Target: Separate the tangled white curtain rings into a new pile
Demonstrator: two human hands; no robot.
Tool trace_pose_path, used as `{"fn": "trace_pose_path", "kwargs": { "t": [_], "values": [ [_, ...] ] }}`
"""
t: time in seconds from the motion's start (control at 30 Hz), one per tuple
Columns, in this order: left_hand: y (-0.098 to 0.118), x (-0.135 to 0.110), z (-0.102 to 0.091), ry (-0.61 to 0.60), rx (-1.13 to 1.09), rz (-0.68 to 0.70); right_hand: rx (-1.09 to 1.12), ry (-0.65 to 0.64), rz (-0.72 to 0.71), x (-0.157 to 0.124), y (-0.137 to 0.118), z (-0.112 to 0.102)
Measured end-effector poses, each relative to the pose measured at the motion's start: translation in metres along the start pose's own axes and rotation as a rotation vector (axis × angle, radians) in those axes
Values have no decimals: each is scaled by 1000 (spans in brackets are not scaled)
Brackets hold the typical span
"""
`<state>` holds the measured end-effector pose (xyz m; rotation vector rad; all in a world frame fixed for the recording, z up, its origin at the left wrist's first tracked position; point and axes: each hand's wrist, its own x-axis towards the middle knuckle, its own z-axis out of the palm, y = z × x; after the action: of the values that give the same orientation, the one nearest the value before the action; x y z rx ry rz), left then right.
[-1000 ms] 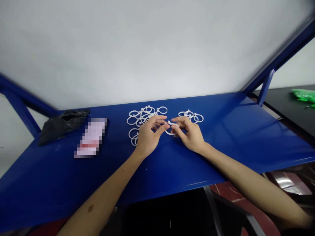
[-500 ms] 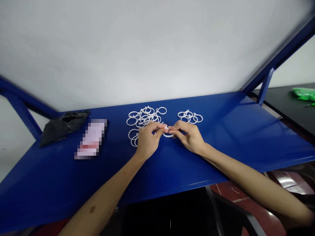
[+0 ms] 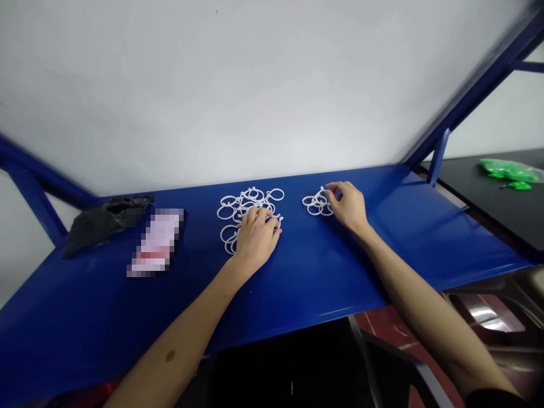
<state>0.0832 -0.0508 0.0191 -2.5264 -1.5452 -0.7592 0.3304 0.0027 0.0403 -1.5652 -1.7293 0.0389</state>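
Note:
My left hand (image 3: pixel 256 235) lies over a pile of white plastic rings (image 3: pixel 227 212) with small eyelets or knobs. Its fingers are apart and bent down among the rings, hiding part of the pile. A ring (image 3: pixel 281 217) shows just beyond the index finger and thumb. To the right, my right hand (image 3: pixel 347 205) is at a smaller group of similar white rings (image 3: pixel 314 211). Its thumb and index finger are slightly apart beside the knob of the uppermost ring (image 3: pixel 322 188), and the hand covers the group's right side.
Both groups rest on a blue table (image 3: pixel 297 283) against a pale wall. On the left are a black plastic bag (image 3: pixel 91 224) and a blurred pinkish rectangular item (image 3: pixel 159 241). Green items in a clear bag (image 3: pixel 505 169) lie on a dark table at far right.
My hands were together holding a white ring at the middle; now they are apart. The right moved to the smaller group, the left onto the pile. The view has shifted slightly.

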Motion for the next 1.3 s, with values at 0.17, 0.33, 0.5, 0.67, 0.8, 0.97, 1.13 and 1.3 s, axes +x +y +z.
{"fn": "trace_pose_path", "kwargs": {
  "t": [0.17, 0.33, 0.5, 0.67, 0.8, 0.97, 1.13, 1.3],
  "values": [
    [3, 3, -6, 47, -72, -5, -88, -79, 97, 12, 39, 4],
    [11, 6, -15, 179, -160, -9, -117, -1, 0, 10, 33, 4],
    [19, 4, -20, 272, -166, 33, 208, -234, -167, -14, -6, 5],
    [21, 0, -13, 257, -178, 27, 626, -481, -145, -45, -48, 10],
    [19, 0, -8, 254, -329, 30, 709, -445, -70, -49, -58, 11],
    [15, 3, -10, 327, -454, -121, 419, -252, -186, -44, -49, 7],
    [16, 5, -12, 197, -553, -183, 222, -205, -387, -44, -45, 6],
    [21, 2, -10, 182, -564, -200, 193, -247, -449, -45, -45, 7]
  ]
}}
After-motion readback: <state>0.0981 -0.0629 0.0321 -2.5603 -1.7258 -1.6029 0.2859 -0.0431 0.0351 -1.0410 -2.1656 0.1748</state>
